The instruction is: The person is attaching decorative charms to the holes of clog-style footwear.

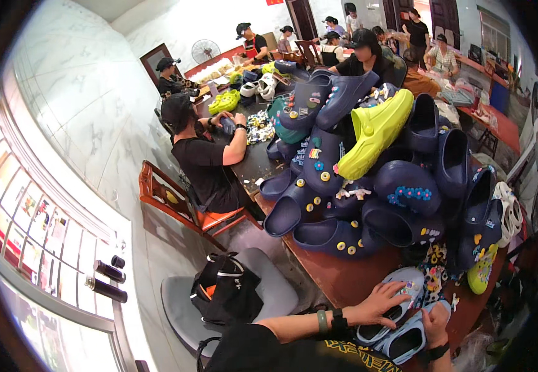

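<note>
Light-blue clogs (413,279) are sitting paired, your left hand (379,304) spread over one, your right hand (436,323) gripping the other. You're best bracing both.

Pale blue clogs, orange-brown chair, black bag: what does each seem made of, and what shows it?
Pale blue clogs: probably moulded foam, matt; thick, smooth rims. Orange-brown chair: likely varnished wood; glossy highlights. Black bag: seemingly dull fabric; soft folds.

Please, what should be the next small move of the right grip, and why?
Perhaps the right grip should ease aside slightly, so the front of the light blue clog beside it can be seen: the hand covers part of it, while the neighbouring light blue clog, touched by the left grip, shows colourful decoration.
</note>
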Tool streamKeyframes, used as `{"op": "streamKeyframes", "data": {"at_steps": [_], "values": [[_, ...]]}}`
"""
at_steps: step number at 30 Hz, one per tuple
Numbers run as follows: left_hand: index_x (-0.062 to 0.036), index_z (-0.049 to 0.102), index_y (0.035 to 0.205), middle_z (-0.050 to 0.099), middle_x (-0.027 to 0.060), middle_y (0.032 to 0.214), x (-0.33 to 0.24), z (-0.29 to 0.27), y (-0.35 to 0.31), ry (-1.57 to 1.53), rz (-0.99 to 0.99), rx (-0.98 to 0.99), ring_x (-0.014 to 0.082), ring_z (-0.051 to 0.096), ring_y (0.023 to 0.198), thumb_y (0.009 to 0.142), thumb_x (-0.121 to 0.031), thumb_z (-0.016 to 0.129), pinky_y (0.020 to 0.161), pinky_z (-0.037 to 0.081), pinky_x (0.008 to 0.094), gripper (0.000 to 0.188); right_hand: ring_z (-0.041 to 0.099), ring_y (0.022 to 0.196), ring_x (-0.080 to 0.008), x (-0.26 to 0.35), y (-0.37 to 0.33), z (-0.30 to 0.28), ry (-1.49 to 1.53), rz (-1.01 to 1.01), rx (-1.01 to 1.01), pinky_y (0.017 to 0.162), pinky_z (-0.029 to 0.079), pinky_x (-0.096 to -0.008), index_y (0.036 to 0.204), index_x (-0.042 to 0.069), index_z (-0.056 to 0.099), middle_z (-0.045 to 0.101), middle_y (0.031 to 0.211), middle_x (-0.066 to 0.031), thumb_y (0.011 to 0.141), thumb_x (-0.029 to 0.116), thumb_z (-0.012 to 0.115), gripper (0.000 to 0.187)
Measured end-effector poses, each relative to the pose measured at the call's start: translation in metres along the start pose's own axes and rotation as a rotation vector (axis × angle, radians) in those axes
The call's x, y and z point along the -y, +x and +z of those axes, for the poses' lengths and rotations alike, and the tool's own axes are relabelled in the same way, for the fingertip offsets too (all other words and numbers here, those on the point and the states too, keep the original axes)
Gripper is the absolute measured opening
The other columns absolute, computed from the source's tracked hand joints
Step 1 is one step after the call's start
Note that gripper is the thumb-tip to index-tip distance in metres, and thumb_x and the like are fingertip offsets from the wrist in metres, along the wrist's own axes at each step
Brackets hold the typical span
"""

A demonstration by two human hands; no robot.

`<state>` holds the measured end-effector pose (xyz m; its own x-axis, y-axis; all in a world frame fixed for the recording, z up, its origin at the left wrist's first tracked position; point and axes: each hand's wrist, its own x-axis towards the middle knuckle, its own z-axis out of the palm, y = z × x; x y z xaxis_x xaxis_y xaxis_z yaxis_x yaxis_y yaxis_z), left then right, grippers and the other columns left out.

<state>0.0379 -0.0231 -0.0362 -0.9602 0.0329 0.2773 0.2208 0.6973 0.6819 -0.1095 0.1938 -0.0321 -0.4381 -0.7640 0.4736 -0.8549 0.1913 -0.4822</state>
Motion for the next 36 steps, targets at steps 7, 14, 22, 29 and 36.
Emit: {"op": "streamKeyframes", "data": {"at_steps": [7, 14, 22, 29, 36], "values": [[-0.0167, 0.036, 0.141, 0.024, 0.0193, 0.148, -0.004, -0.003, 0.004, -0.002, -0.036, 0.038, 0.0400, 0.021, 0.137, 0.068, -0.045, 0.077, 0.106, 0.020, 0.0562, 0.088, 0.027, 0.051, -0.0169, -0.016, -0.018, 0.007, 0.190, 0.447, -0.307, 0.048, 0.025, -0.0350, 0.060, 0.004, 0.033, 0.029, 0.056, -0.0073, 0.074, -0.003, 0.071, 0.040], [-0.0175, 0.037, 0.140, 0.025, 0.0181, 0.146, -0.013, 0.004, -0.011, 0.022, -0.028, 0.051, 0.0393, 0.021, 0.137, 0.068, -0.048, 0.075, 0.106, 0.021, 0.0555, 0.087, 0.035, 0.050, -0.0233, -0.013, -0.007, -0.012, 0.145, 0.366, -0.023, 0.047, 0.028, -0.0359, 0.060, 0.004, 0.035, 0.038, 0.057, -0.0097, 0.069, 0.014, 0.081, 0.048], [-0.0134, 0.052, 0.126, 0.044, 0.0211, 0.133, -0.003, -0.027, 0.014, 0.115, 0.074, 0.012, 0.0413, 0.036, 0.126, 0.056, -0.039, 0.083, 0.097, 0.033, 0.0526, 0.082, 0.046, 0.073, -0.0080, -0.025, 0.063, -0.016, 0.680, 0.234, 0.255, 0.066, 0.043, -0.0268, 0.088, 0.006, 0.056, 0.050, 0.078, 0.0014, 0.088, 0.018, 0.061, 0.014], [-0.0094, 0.043, 0.133, 0.030, 0.0176, 0.145, -0.010, -0.008, 0.018, 0.143, -0.001, 0.105, 0.0365, 0.030, 0.133, 0.058, -0.027, 0.087, 0.109, 0.028, 0.0441, 0.089, 0.060, 0.097, -0.0125, -0.059, -0.001, -0.056, 0.676, 0.523, 0.030, 0.088, 0.046, -0.0283, 0.111, 0.001, 0.062, 0.066, 0.105, -0.0068, 0.092, 0.023, 0.057, 0.029], [-0.0082, 0.042, 0.134, 0.030, 0.0175, 0.145, -0.014, -0.002, 0.009, 0.114, -0.028, 0.094, 0.0360, 0.030, 0.133, 0.059, -0.030, 0.086, 0.109, 0.029, 0.0442, 0.089, 0.034, 0.134, -0.0344, -0.040, -0.045, -0.052, 0.086, 0.153, 0.218, 0.110, 0.027, -0.0463, 0.133, 0.010, 0.050, 0.040, 0.142, -0.0157, 0.087, 0.021, 0.060, 0.048]]}}
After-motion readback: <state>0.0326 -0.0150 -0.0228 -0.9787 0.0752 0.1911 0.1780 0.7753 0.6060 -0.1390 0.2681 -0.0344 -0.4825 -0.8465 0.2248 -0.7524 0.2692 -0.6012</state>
